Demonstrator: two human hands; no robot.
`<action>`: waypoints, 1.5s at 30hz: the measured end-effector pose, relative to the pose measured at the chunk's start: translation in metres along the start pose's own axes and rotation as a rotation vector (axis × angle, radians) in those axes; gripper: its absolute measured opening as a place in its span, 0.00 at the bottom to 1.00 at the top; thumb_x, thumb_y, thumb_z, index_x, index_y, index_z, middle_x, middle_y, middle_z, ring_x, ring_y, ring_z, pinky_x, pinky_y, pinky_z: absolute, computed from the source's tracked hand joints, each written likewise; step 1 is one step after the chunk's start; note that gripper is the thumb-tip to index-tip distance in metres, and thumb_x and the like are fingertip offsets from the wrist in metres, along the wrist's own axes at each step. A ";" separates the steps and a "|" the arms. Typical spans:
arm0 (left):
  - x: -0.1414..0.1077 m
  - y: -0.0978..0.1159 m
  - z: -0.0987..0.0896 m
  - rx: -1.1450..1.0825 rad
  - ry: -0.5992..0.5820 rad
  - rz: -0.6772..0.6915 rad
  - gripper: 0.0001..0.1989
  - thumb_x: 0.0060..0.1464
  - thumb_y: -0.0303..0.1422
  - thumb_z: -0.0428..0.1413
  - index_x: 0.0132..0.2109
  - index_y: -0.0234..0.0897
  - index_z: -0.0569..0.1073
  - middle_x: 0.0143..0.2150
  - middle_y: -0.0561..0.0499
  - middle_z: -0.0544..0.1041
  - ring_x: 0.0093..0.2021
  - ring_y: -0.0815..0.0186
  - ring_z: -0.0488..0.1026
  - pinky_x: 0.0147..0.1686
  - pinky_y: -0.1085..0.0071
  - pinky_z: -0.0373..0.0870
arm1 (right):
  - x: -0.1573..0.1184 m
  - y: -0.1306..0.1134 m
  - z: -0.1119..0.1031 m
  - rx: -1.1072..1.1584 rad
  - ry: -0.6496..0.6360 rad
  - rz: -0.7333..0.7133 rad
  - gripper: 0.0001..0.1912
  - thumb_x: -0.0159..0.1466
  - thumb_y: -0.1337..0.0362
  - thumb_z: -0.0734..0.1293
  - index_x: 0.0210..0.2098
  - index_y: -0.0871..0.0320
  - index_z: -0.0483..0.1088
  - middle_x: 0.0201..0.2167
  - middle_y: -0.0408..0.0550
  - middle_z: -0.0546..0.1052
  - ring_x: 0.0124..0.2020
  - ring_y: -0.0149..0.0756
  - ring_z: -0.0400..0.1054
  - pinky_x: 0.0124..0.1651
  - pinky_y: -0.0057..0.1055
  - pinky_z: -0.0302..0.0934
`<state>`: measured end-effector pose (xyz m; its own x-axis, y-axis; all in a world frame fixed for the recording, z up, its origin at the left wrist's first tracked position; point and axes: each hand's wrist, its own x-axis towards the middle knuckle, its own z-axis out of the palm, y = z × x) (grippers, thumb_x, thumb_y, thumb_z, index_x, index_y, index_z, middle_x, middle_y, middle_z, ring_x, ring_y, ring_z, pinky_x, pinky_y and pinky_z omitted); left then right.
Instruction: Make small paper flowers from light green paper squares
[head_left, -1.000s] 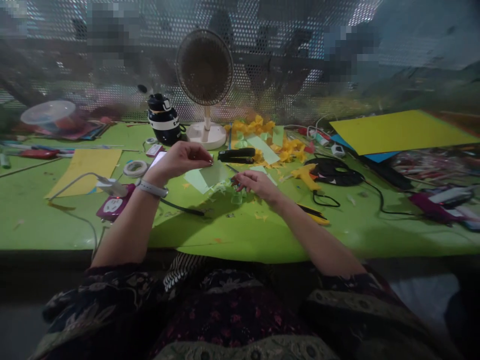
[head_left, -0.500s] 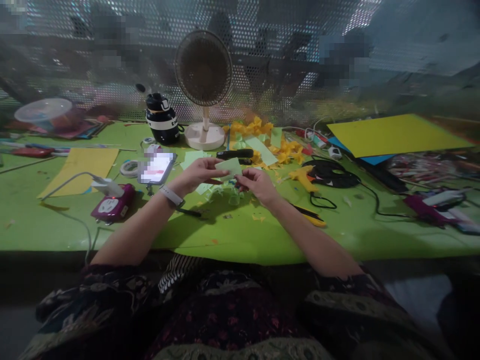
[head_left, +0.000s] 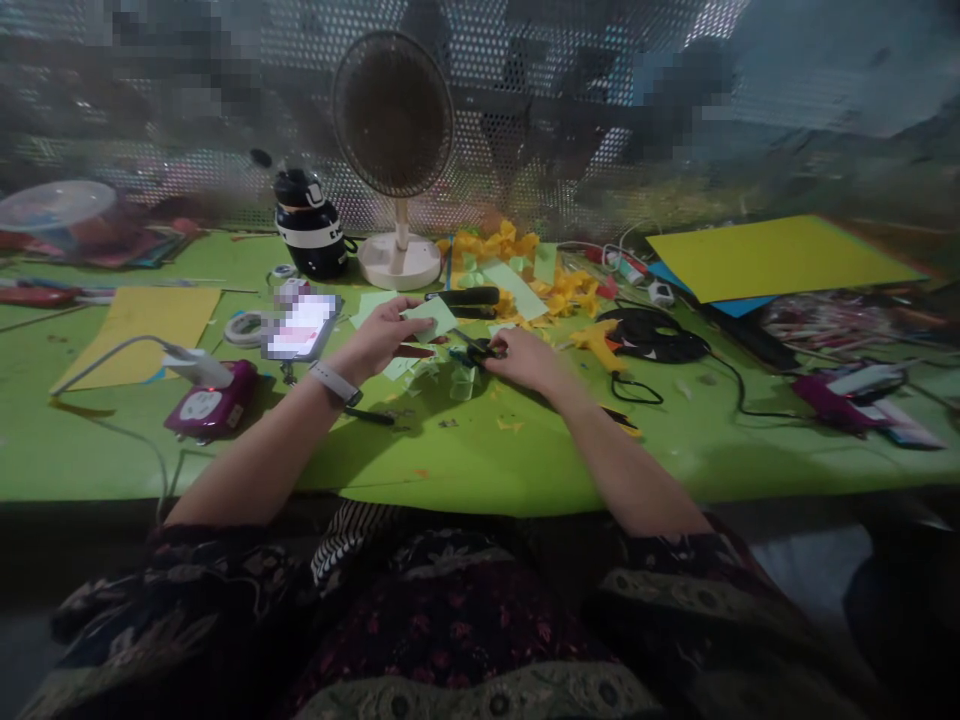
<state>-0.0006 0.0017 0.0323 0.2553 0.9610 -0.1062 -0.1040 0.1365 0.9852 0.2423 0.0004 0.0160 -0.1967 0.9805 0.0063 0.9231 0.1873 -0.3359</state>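
Note:
My left hand (head_left: 384, 335) pinches a small piece of light green paper (head_left: 435, 319) between thumb and fingers. Close by on the right, my right hand (head_left: 517, 357) is closed around the dark handles of what look like scissors (head_left: 475, 349), their blades pointing left toward the paper. Cut green paper scraps (head_left: 424, 375) lie on the table beneath both hands. Just behind them is a black stapler-like tool (head_left: 469, 297), and a longer green paper strip (head_left: 516, 290) rests on yellow crepe-like paper flowers (head_left: 504, 243).
On the left are a phone (head_left: 306, 327), a tape roll (head_left: 247, 328) and a purple power adapter (head_left: 212, 398). A fan (head_left: 397, 262) and a dark bottle (head_left: 311, 235) stand behind. To the right, a yellow glue gun (head_left: 600, 343) lies by a black cord; yellow sheets (head_left: 780, 255) lie beyond.
My left hand has drawn the green paper slightly left, away from my right hand. The scissors now show in my right hand. The whole view has shifted a little.

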 end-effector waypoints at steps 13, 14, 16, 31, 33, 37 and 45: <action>0.004 -0.003 0.001 -0.089 0.038 -0.094 0.09 0.47 0.24 0.66 0.33 0.35 0.73 0.39 0.48 0.82 0.40 0.66 0.80 0.48 0.64 0.79 | 0.013 -0.002 0.006 -0.014 0.003 0.023 0.09 0.55 0.60 0.75 0.24 0.54 0.72 0.26 0.50 0.76 0.30 0.42 0.69 0.33 0.36 0.59; 0.004 -0.004 0.001 -0.096 0.037 -0.092 0.09 0.47 0.24 0.66 0.33 0.36 0.73 0.39 0.48 0.82 0.41 0.65 0.80 0.47 0.63 0.79 | 0.012 -0.003 0.006 -0.014 -0.002 0.030 0.09 0.55 0.60 0.75 0.24 0.54 0.72 0.26 0.50 0.76 0.30 0.42 0.69 0.33 0.36 0.59; 0.003 -0.004 0.002 -0.127 0.028 -0.082 0.09 0.47 0.24 0.66 0.33 0.36 0.72 0.41 0.46 0.82 0.43 0.62 0.81 0.47 0.62 0.79 | 0.011 -0.005 0.004 -0.008 -0.011 0.048 0.09 0.55 0.60 0.75 0.24 0.55 0.73 0.25 0.51 0.76 0.31 0.44 0.70 0.34 0.37 0.60; 0.003 -0.009 0.005 -0.090 0.001 -0.007 0.13 0.46 0.22 0.68 0.39 0.30 0.76 0.38 0.43 0.82 0.39 0.64 0.81 0.43 0.67 0.77 | 0.008 -0.012 -0.004 -0.179 -0.111 0.087 0.11 0.59 0.57 0.71 0.33 0.58 0.76 0.35 0.54 0.80 0.36 0.44 0.72 0.34 0.34 0.59; 0.003 -0.010 0.005 -0.076 -0.004 -0.015 0.12 0.46 0.23 0.69 0.38 0.29 0.77 0.38 0.44 0.82 0.39 0.65 0.80 0.42 0.68 0.77 | 0.008 -0.010 -0.005 -0.171 -0.114 0.093 0.11 0.58 0.57 0.71 0.32 0.59 0.77 0.35 0.54 0.80 0.35 0.43 0.72 0.35 0.34 0.60; 0.003 -0.011 0.004 -0.073 -0.021 -0.020 0.11 0.47 0.24 0.69 0.39 0.30 0.78 0.39 0.44 0.83 0.39 0.65 0.80 0.44 0.66 0.76 | 0.006 -0.008 -0.006 -0.153 -0.130 0.100 0.11 0.57 0.57 0.71 0.31 0.59 0.77 0.33 0.55 0.80 0.33 0.42 0.72 0.34 0.34 0.59; 0.004 -0.013 0.002 -0.071 -0.023 -0.003 0.12 0.46 0.25 0.70 0.39 0.31 0.78 0.40 0.43 0.83 0.40 0.64 0.80 0.43 0.67 0.76 | 0.005 -0.008 -0.008 -0.102 -0.120 0.101 0.08 0.55 0.59 0.72 0.28 0.58 0.76 0.31 0.54 0.79 0.33 0.42 0.72 0.33 0.33 0.58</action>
<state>0.0039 0.0035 0.0193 0.2778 0.9549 -0.1049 -0.1709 0.1566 0.9728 0.2368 0.0039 0.0261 -0.1339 0.9814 -0.1374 0.9677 0.0996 -0.2316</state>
